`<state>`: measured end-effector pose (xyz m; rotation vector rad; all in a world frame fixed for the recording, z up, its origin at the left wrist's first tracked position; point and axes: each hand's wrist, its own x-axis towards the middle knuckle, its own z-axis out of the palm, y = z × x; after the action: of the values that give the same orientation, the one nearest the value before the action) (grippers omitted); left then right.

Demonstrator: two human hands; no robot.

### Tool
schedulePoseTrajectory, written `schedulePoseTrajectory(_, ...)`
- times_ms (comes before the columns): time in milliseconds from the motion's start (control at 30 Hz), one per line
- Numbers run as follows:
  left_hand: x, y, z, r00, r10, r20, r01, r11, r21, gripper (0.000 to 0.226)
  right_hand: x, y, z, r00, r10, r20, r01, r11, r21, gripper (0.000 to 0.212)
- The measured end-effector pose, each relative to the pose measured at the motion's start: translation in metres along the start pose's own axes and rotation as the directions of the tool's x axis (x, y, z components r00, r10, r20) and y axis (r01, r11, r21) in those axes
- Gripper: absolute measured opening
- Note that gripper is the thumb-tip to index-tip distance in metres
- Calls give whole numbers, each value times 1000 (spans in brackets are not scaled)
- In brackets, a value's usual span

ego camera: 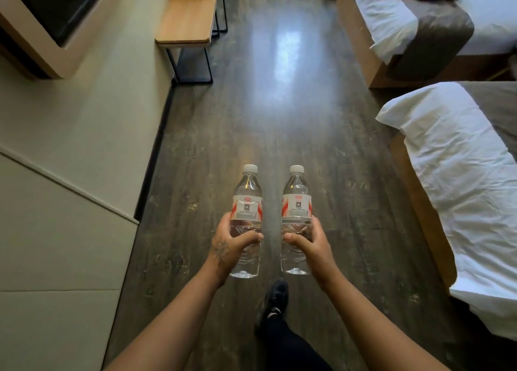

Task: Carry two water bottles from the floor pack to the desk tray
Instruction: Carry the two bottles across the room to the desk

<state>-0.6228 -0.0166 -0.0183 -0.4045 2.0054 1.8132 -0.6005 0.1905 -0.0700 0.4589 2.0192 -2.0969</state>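
I hold two clear water bottles upright in front of me, side by side and a small gap apart. My left hand (pixel 228 247) is wrapped around the lower half of the left bottle (pixel 246 200). The right bottle (pixel 296 200) sits in my right hand (pixel 310 244), gripped the same way. Both bottles have white caps and red-and-white labels. A wooden desk top (pixel 187 15) on black metal legs stands ahead at the left wall. Neither a tray nor the floor pack is in view.
Dark wood floor (pixel 279 124) runs ahead between the beige wall (pixel 84 135) on the left and two beds with white sheets (pixel 458 175) on the right. My black shoe (pixel 275 298) steps forward below the bottles. A dark screen (pixel 56 4) hangs on the wall at upper left.
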Motion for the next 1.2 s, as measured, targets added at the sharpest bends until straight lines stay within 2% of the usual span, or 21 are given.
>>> schedulePoseTrajectory(100, 42, 30, 11, 1000, -28, -12, 28, 1000, 8, 95, 53, -16, -11, 999, 32, 20, -32, 999, 13, 82)
schedulePoseTrajectory(233, 95, 62, 19, 999, -44, -32, 45, 999, 23, 81, 115, -40, -23, 997, 46, 60, -47, 999, 13, 82)
schedulePoseTrajectory(333, 130, 83, 22, 998, -41, -53, 42, 999, 10, 86, 153, -58, -28, 996, 54, 71, -56, 998, 24, 81)
schedulePoseTrajectory(500, 192, 119, 26, 998, -42, -56, 41, 999, -24, 79, 218, -88, -28, 997, 43, 56, -43, 999, -3, 86)
schedulePoseTrajectory(767, 325, 170, 8, 999, -43, -21, 42, 998, -49, 92, 341, -127, -14, 999, 50, -12, -50, 999, -4, 89)
schedulePoseTrajectory(1000, 452, 224, -24, 997, -71, 28, 71, 997, -11, 87, 456, -167, 12, 991, 74, -109, -76, 997, -9, 92)
schedulePoseTrajectory(1200, 533, 265, -40, 996, -82, 45, 82, 997, 5, 86, 533, -203, 31, 990, 77, -118, -75, 997, 24, 90)
